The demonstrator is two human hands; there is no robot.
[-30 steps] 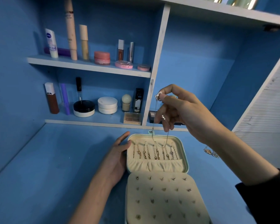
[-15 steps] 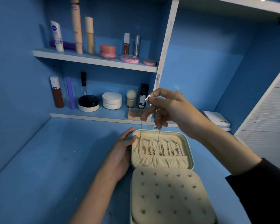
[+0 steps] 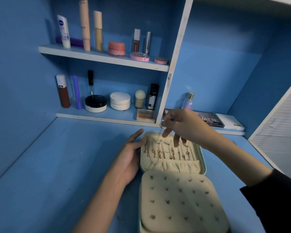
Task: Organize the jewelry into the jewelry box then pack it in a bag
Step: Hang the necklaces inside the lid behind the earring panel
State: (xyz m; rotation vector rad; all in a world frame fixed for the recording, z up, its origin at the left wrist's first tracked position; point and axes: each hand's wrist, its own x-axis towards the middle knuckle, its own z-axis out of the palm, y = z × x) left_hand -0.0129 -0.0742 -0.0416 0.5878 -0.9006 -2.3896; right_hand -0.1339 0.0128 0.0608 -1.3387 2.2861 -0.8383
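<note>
Head view: right fingers (image 3: 175, 140) pinch a thin chain (image 3: 159, 136) over padded cream box (image 3: 180, 166), left fingers (image 3: 136, 135) straight

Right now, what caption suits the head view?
Right hand pinches a thin chain above the open jewelry box; left hand rests against its left side.

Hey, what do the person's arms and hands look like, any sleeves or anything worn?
The right hand comes out of a black sleeve that ends partway up the forearm. The left hand and its forearm are bare to the frame edge, with no sleeve showing. Neither wrist shows a watch or glove.
</note>
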